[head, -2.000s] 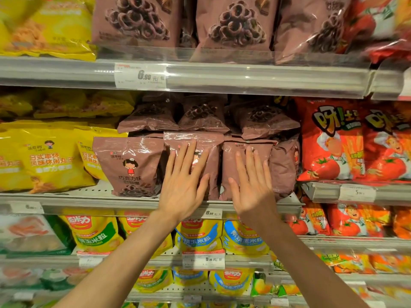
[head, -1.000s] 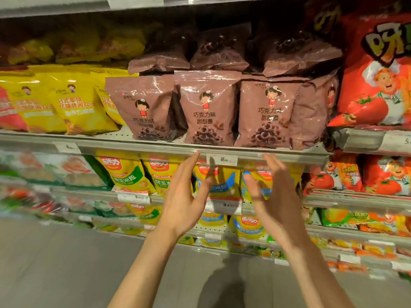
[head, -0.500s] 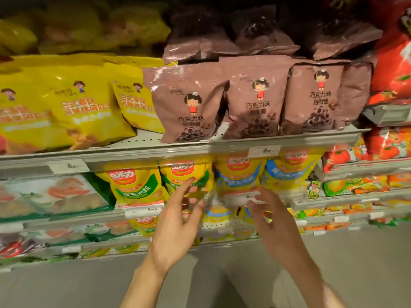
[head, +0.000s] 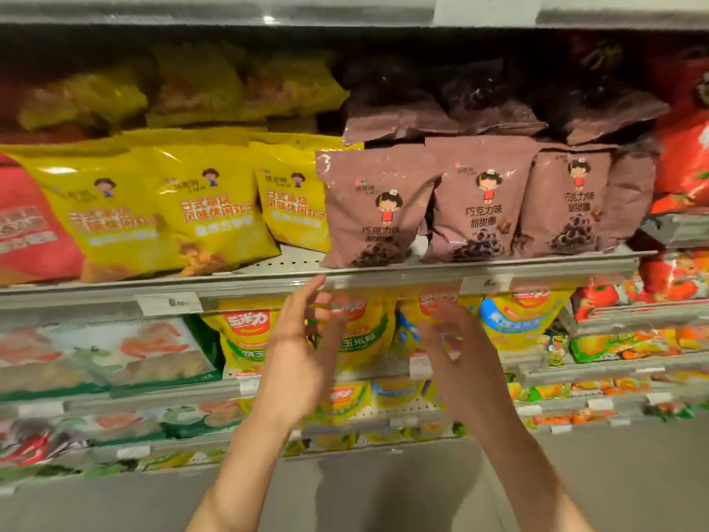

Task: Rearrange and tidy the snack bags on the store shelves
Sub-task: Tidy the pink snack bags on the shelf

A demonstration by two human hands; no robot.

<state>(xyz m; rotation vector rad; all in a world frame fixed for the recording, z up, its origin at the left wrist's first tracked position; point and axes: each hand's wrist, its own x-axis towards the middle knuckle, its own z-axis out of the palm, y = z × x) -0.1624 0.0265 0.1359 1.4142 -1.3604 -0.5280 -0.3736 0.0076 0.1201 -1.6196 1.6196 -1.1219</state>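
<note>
Three brown chocolate-ring snack bags stand upright in a row on the middle shelf [head: 268, 280]: one on the left [head: 368, 209], one in the middle [head: 479, 209], one on the right [head: 568, 205]. More brown bags [head: 441, 109] lie flat on top of them. My left hand [head: 303, 351] and my right hand [head: 456, 355] hang in the air just below that shelf's edge, in front of yellow corn snack bags [head: 360, 339]. Both hands hold nothing, fingers loosely bent, palms facing each other.
Yellow snack bags [head: 172, 209] fill the middle shelf to the left of the brown ones. Red tomato bags [head: 686, 163] stand at the right on a separate shelf. Green and white bags [head: 107, 351] sit on the lower left shelf. Grey floor [head: 383, 493] lies below.
Both hands left the brown bags, dropped below the shelf edge, then rose a little toward it. The view has shifted left and tilted.
</note>
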